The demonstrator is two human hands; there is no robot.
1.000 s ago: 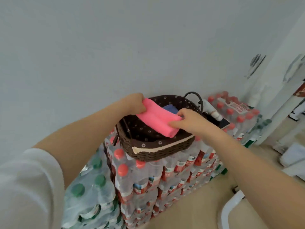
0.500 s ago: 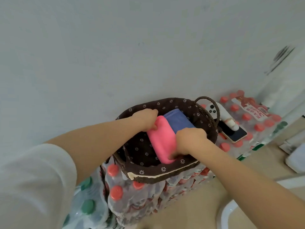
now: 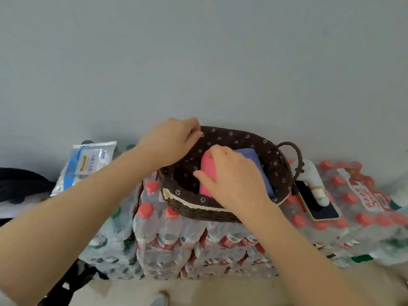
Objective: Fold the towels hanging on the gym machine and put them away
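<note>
My right hand (image 3: 234, 180) lies flat, fingers spread, on the pink towel (image 3: 206, 173) inside the basket (image 3: 198, 212), beside the blue towel (image 3: 250, 154); my left hand (image 3: 171, 140) pinches the basket's far rim; press evenly, keeping the fold intact.

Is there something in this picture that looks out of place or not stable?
One thing: the phone lies tilted on the uneven bottle caps right of the basket, partly under a white object, so it might slide. The pink towel and blue towel sit neatly side by side in the basket.
</note>
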